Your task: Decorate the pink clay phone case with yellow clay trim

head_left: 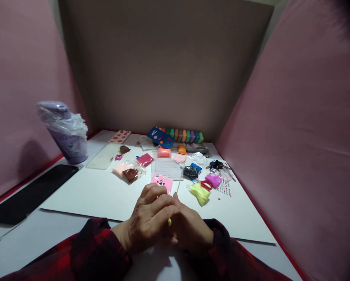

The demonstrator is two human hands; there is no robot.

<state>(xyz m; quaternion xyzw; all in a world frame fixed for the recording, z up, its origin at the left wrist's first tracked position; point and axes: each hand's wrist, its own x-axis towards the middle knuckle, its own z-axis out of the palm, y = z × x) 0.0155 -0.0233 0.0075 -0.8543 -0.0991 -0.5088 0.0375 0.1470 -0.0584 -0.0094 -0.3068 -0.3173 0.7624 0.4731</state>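
My left hand [151,214] and my right hand [192,226] are pressed together near the front edge of the white board. A small bit of yellow clay [169,222] peeks out between them, by the left fingers. From the thumb of my right hand a thin wooden stick [179,181] rises forward; its lower end is hidden. Both hands have curled fingers, and most of the right fingers are covered. Just beyond the knuckles lies a pink phone case [162,182] with a small black and red figure. An open bag of yellow clay [200,194] lies to the right.
The white board [104,199] carries bagged brown clay [130,175], black clay [190,172], purple clay [213,179], a lined paper [166,168] and keys [217,164]. A blue decorated case [161,137] leans at the back. A lilac bottle [66,134] and black phone-like slab [31,191] stand left.
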